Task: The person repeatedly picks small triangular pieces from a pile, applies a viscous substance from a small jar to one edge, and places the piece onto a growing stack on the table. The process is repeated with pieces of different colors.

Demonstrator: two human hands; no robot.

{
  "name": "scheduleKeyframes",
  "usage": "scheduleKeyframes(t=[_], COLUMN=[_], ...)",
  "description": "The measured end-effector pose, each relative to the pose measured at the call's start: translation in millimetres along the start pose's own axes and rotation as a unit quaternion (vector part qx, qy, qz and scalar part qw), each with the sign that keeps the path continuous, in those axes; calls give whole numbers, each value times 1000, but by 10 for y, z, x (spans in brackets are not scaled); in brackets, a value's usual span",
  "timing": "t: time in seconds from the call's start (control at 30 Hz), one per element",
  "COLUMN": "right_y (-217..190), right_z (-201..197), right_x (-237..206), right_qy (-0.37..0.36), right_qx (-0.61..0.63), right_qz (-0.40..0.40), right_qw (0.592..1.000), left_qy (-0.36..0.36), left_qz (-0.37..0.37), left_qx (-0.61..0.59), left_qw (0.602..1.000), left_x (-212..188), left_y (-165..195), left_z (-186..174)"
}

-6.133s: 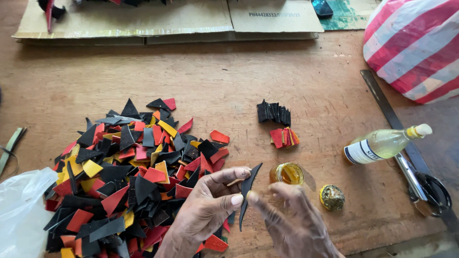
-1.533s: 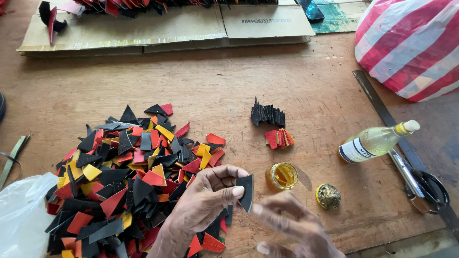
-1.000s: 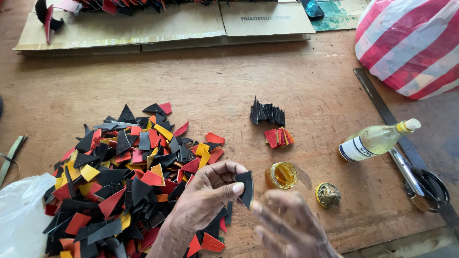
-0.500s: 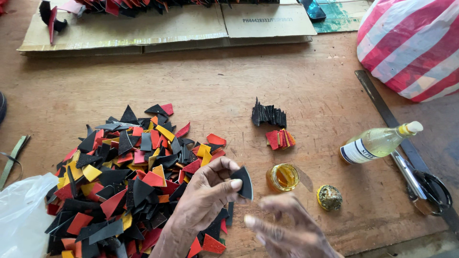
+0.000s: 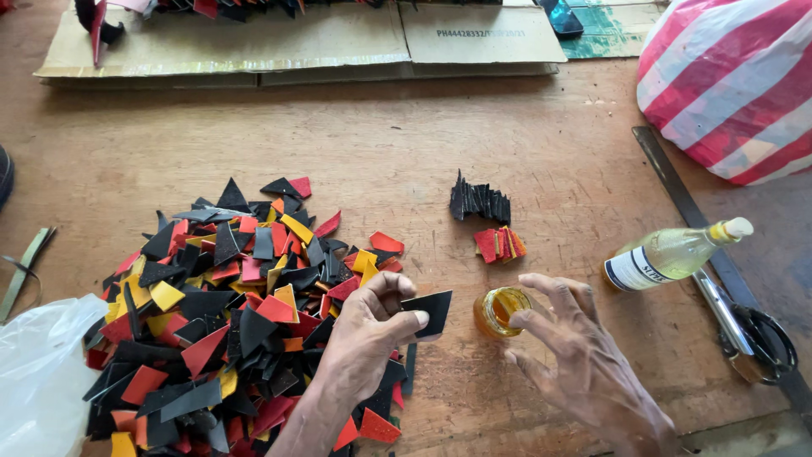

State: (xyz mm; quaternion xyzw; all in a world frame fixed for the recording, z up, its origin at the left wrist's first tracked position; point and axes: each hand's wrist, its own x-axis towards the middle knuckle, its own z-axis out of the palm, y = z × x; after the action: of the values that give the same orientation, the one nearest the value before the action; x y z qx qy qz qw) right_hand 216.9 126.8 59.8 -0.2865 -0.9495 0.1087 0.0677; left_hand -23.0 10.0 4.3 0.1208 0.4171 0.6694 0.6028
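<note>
Head view, looking down on a wooden bench. Left hand pinches a black cut piece between thumb and fingers, held flat just left of the small jar of yellow glue. Right hand is empty, fingers spread loosely, index fingertip at the jar's right rim; touching or just short of it, cannot tell.

Left of the jar: big loose pile of black, red and yellow cut pieces, the left wrist lying over its near edge. Far left of the jar, at the pile's edge, a clear plastic bag. Just behind the jar, a small stack of red pieces, and behind that a row of black pieces standing on edge. Right of the jar, near it, a clear bottle of pale liquid lying on its side, cap pointing away to the right. Further right, a long metal ruler running diagonally, with black-handled scissors on it. Far behind and right of the jar, a red-and-white striped bag. Far behind, flattened cardboard along the bench's far edge.
</note>
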Motion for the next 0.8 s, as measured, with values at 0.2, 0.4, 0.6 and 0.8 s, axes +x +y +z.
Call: scheduleKeyframes(t=[0.2,0.4,0.6,0.8], right_y=[-240,-516,-534,-543], right_z=[-121,46,129,191], right_x=[-139,-143,-109,-138], right_qy=[198,32,55,139], right_qx=[12,298,268,252], right_qz=[27,-46,-81,-99], right_qw=[980,953,958,953], left_qy=[-13,-80,-103,-119], left_qz=[-79,-117,-113,-103], left_qx=[-34,-115,-147,-144], left_qw=[996,983,977,977], left_x=[-59,-132,-155,-150], left_y=[82,68,64,69], left_z=[-1,78,80,63])
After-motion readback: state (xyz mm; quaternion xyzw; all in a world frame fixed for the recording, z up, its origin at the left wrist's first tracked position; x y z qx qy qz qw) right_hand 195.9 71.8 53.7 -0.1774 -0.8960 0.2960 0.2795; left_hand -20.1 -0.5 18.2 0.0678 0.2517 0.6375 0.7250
